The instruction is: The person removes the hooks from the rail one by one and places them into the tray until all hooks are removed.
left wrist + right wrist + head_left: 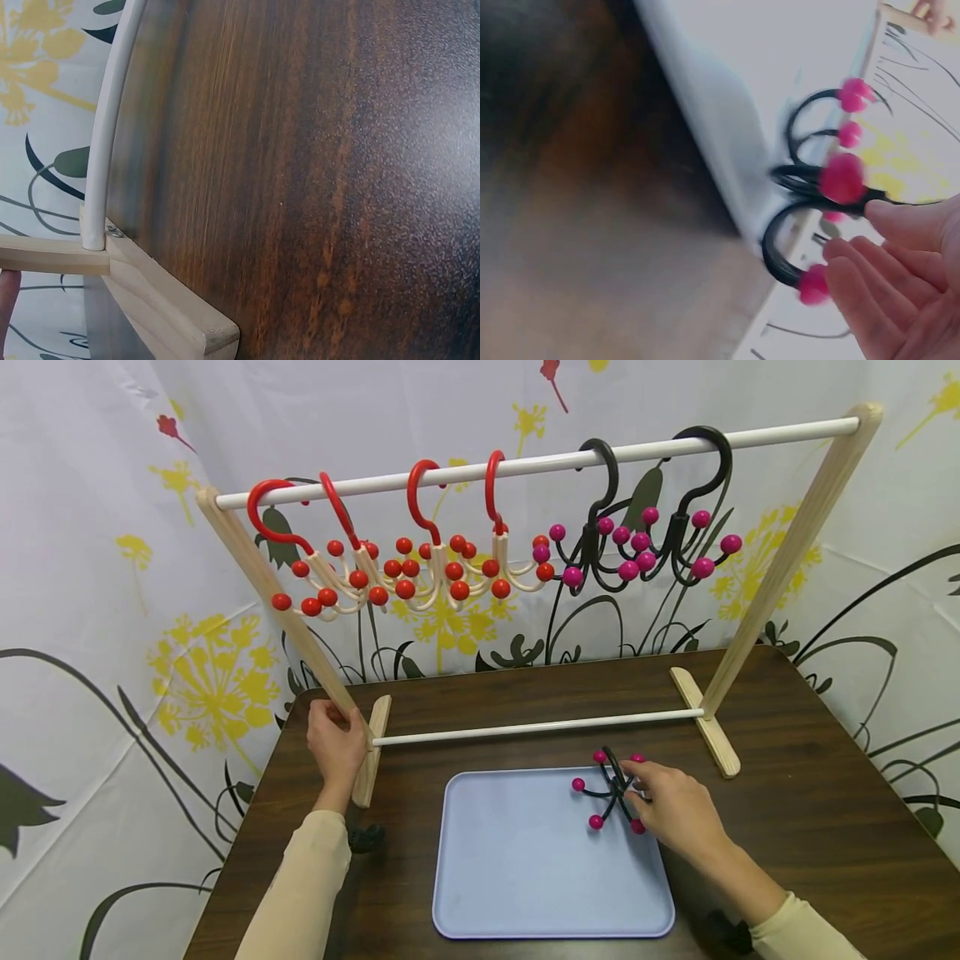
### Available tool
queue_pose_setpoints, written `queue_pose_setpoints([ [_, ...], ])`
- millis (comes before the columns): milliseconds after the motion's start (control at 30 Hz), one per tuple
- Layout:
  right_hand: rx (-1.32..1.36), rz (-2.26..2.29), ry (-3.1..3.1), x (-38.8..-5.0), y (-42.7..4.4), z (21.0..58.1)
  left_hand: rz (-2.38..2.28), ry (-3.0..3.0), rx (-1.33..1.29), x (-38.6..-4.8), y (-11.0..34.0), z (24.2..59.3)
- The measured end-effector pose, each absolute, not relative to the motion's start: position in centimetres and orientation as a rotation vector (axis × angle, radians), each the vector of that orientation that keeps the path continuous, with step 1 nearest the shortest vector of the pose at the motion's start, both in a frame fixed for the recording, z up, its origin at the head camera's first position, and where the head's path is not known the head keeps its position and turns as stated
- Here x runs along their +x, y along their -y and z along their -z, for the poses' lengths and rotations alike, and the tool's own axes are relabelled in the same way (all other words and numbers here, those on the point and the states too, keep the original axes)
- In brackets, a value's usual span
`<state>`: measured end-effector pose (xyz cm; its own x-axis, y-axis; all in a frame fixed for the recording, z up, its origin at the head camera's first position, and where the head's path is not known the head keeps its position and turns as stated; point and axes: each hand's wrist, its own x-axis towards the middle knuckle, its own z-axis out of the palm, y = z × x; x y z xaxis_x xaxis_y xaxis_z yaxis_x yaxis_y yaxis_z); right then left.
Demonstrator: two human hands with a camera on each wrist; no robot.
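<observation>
Low on the wooden rack's left upright (296, 631), my left hand (337, 747) grips the post near its foot. A fingertip (7, 292) shows beside the post in the left wrist view. Over the upper right of a pale blue tray (547, 881), my right hand (678, 806) holds a black multi-arm hook (617, 789) with pink ball tips. The right wrist view shows the thumb and fingers at the stem of this hook (802, 201); that view is blurred.
Several cream hooks with red tops (423, 497) hang on the left and middle of the white top rod (525, 467). Two black hooks with pink balls (592, 539) hang further right. A lower white rod (540, 727) joins the rack's feet on the brown table (825, 827).
</observation>
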<state>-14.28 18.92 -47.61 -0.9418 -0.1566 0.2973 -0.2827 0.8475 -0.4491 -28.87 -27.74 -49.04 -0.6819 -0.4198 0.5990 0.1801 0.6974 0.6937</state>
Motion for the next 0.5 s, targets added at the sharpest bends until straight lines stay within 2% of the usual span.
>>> queue_pose_setpoints([
  [233,0.412,-0.622,2.652,-14.4,-20.3,42.8,0.95,2.118,0.179,-28.9,27.9,49.2],
  [500,0.461,-0.561,2.267,-14.7,-21.6,33.8,0.96,2.124,0.18,-28.9,27.9,49.2],
])
